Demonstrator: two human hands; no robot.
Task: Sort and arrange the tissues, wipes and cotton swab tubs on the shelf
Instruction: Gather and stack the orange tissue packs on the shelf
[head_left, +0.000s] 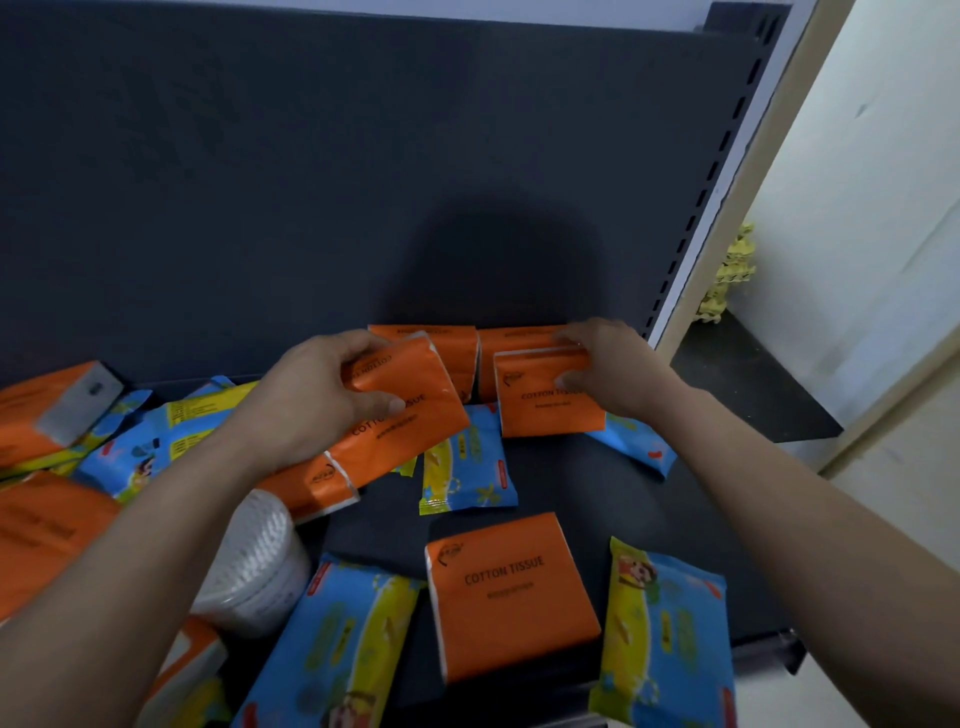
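Head view: against the dark back panel (311, 182), two orange plastic cotton tissue packs (452, 345) are stood; a third (545, 400) is gripped by the right hand (610, 369), a fourth (395, 421) by the left hand (311, 400). Blue-yellow wipe packets (467, 462) and a white swab tub (260, 566), farther from the panel, seem unsorted.

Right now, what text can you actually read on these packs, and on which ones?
"COTTON TISSUE": orange pack lying flat near the shelf front; the small line beneath it is too blurred to read.
"COTTON TISSUE": orange pack in the left hand, partly covered by the fingers.
"COTTON TIS...": orange pack under the right hand, cut off by the fingers.
Blue-and-yellow wipes packs: print too small and blurred to read.
White swab tub: no readable text.
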